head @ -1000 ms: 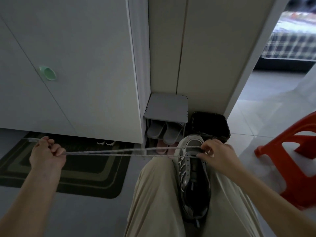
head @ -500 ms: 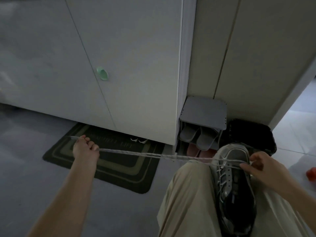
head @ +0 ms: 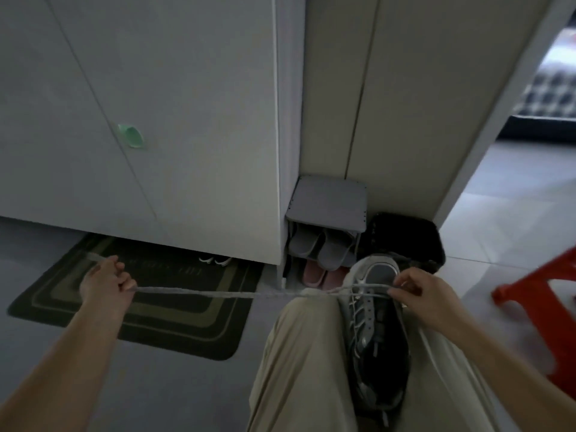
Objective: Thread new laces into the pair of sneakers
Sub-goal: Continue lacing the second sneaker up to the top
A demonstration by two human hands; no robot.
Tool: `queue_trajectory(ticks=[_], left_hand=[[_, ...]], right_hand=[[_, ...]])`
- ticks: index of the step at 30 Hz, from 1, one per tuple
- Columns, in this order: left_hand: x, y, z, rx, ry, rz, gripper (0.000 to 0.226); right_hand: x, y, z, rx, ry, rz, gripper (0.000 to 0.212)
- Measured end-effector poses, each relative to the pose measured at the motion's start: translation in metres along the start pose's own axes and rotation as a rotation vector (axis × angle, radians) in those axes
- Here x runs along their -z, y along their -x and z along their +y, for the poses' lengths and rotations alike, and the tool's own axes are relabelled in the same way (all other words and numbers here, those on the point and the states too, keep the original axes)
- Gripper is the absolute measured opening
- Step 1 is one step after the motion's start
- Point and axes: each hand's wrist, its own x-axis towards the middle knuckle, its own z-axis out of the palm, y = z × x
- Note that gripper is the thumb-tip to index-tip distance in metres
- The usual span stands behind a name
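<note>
One grey-and-black mesh sneaker [head: 375,335] lay nearest, toe pointing away, wedged between the person's two legs in beige trousers [head: 299,363]. Only this one shoe of the pair was in view. The right hand [head: 428,296] sat at the right side of the sneaker's far eyelets, its fingers curled and its thumb and forefinger pinching the one pale grey flat lace [head: 218,294] where it crossed the shoe. From there the lace ran taut to the left, well away from the sneaker, to the left hand [head: 104,283], which was closed in a fist around it. A short end stuck out past the far side of that fist. The lace seemed to run as two strands close together, though blur made this hard to tell.

Under the left hand lay one dark green rectangular doormat [head: 162,325]. At the right edge stood one red plastic stool [head: 548,297]. Farther off stood one small grey shoe rack [head: 327,204] with two grey slippers [head: 321,249] on it and pink slippers [head: 313,274] below, beside a black bin [head: 408,238]. One pale green knob [head: 132,136] sat on the white cabinet door [head: 187,120].
</note>
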Motion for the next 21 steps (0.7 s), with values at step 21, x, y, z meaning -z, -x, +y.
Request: queue_trajectory(ticks=[21], left_hand=[[-0.159, 0.231, -0.157, -0.745, -1.120, -1.387, 0.013]], right_hand=[[0.012, -0.025, -0.069, 0.112, -0.295, -0.009, 0.023]])
